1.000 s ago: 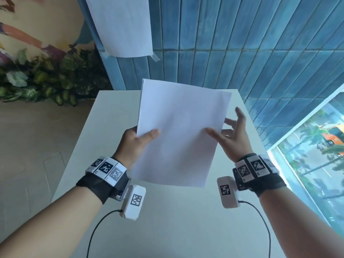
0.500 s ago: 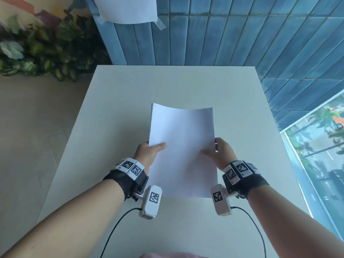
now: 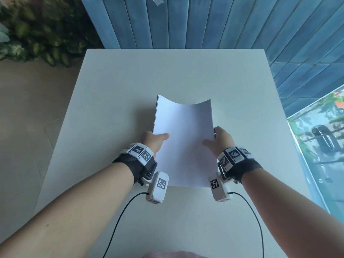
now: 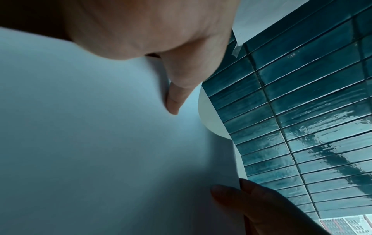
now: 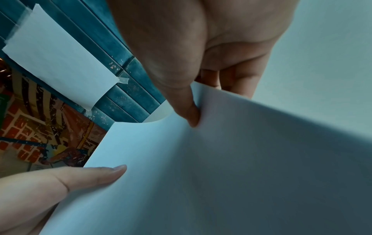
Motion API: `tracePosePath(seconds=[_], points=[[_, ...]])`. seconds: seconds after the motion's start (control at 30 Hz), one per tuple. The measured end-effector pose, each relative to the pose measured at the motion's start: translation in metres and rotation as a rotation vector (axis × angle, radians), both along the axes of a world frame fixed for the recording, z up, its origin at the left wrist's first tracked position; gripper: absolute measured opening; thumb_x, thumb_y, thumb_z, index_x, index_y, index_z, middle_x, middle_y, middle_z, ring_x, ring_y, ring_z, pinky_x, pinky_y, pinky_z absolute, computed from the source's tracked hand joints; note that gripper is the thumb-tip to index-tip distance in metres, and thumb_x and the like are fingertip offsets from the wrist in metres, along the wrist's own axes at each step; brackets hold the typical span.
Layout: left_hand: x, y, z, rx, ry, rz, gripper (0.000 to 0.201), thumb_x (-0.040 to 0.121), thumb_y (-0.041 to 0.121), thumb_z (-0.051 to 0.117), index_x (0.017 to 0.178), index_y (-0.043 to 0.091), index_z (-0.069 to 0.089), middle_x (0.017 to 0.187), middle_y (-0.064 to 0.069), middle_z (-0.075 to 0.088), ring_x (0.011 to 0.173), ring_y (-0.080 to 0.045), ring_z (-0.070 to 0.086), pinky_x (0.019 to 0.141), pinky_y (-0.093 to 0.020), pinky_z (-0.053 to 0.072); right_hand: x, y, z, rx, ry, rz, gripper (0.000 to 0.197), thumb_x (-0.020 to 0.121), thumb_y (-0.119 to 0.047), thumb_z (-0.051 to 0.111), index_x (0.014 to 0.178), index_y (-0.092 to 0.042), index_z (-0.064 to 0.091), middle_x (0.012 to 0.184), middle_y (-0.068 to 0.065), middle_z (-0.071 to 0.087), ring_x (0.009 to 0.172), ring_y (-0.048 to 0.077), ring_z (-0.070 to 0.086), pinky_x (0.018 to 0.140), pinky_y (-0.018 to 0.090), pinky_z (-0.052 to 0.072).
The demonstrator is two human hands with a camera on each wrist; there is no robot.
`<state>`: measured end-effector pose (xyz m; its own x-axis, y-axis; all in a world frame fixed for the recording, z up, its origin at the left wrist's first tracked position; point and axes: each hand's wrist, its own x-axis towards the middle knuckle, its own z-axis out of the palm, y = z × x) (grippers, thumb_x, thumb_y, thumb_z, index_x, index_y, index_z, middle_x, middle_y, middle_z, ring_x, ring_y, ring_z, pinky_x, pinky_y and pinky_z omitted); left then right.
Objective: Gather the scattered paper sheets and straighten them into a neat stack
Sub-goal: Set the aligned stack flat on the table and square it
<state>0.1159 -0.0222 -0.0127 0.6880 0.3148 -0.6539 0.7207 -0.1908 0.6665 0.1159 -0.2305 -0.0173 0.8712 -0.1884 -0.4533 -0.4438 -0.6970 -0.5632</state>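
— Since a second ago the paper stack (image 3: 183,144) has come down from in front of the wall to low over the table (image 3: 111,108), and my right hand (image 3: 220,141), which was spread loose beside it, has closed on the right edge.

— Both hands holding it, then?

— Yes. My left hand (image 3: 152,141) grips the left edge with its thumb laid across the top sheet; the right does the same on its side, thumb on top and fingers (image 5: 237,79) curled underneath (the right wrist view shows that pinch plainly).

— How do the sheets sit?

— Held between the hands over the middle of the table, long side running away from me. The far edge sags in the middle and curls up at both corners. Along the left side I can see thin layered edges, nearly flush. Whether the near edge touches the table, I cannot tell.

— Anything else?

— A sheet taped (image 5: 58,55) to the blue tiled wall (image 3: 204,23), and leafy plants (image 3: 35,30) to the left.
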Motion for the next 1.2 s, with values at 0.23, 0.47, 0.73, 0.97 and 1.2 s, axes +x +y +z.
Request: tracePosePath(seconds=[0.23,0.47,0.73,0.97,1.2], points=[[0.006,0.0,-0.003,0.187,-0.025,-0.1,0.027,0.079,0.028,0.07,0.071,0.016,0.047,0.074,0.003,0.054,0.082,-0.027,0.057,0.083,-0.036,0.051,0.002,0.0,0.0,-0.022,-0.002,-0.034,0.021,0.073,-0.019,0.069,0.09,-0.015,0.056,0.066,-0.004,0.055,0.055,0.007,0.049,0.045,0.021,0.031],[0.004,0.006,0.0,0.351,-0.006,-0.224,0.049,0.077,0.035,0.07,0.104,0.011,0.037,0.08,0.005,0.043,0.083,-0.026,0.051,0.073,-0.033,0.048,0.002,0.001,0.001,-0.057,0.031,-0.074,0.026,0.071,-0.022,0.072,0.091,-0.012,0.058,0.069,-0.003,0.054,0.058,0.013,0.05,0.045,0.022,0.033],[0.007,0.016,-0.008,0.446,-0.076,-0.341,0.038,0.081,0.028,0.055,0.107,-0.001,0.058,0.108,-0.016,0.066,0.095,-0.035,0.062,0.073,-0.033,0.046,0.001,0.002,0.002,-0.085,0.039,-0.106,0.043,0.07,-0.027,0.075,0.102,-0.011,0.052,0.087,0.005,0.058,0.075,0.026,0.057,0.057,0.027,0.041],[0.014,0.03,-0.011,0.604,-0.138,-0.506,0.013,0.081,0.011,0.052,0.068,0.009,0.053,0.078,-0.016,0.061,0.078,-0.035,0.052,0.065,-0.033,0.04,0.002,0.002,0.002,-0.143,0.012,-0.083,0.053,0.067,-0.032,0.079,0.107,-0.007,0.053,0.105,0.011,0.061,0.084,0.024,0.051,0.067,0.029,0.04],[0.019,0.037,-0.012,0.588,-0.153,-0.478,0.016,0.076,0.008,0.051,0.065,0.016,0.044,0.067,-0.007,0.042,0.065,-0.023,0.033,0.06,-0.028,0.03,0.002,0.004,0.004,-0.164,0.038,-0.089,0.048,0.07,-0.028,0.076,0.106,-0.006,0.054,0.104,0.012,0.061,0.087,0.029,0.058,0.065,0.029,0.042]])
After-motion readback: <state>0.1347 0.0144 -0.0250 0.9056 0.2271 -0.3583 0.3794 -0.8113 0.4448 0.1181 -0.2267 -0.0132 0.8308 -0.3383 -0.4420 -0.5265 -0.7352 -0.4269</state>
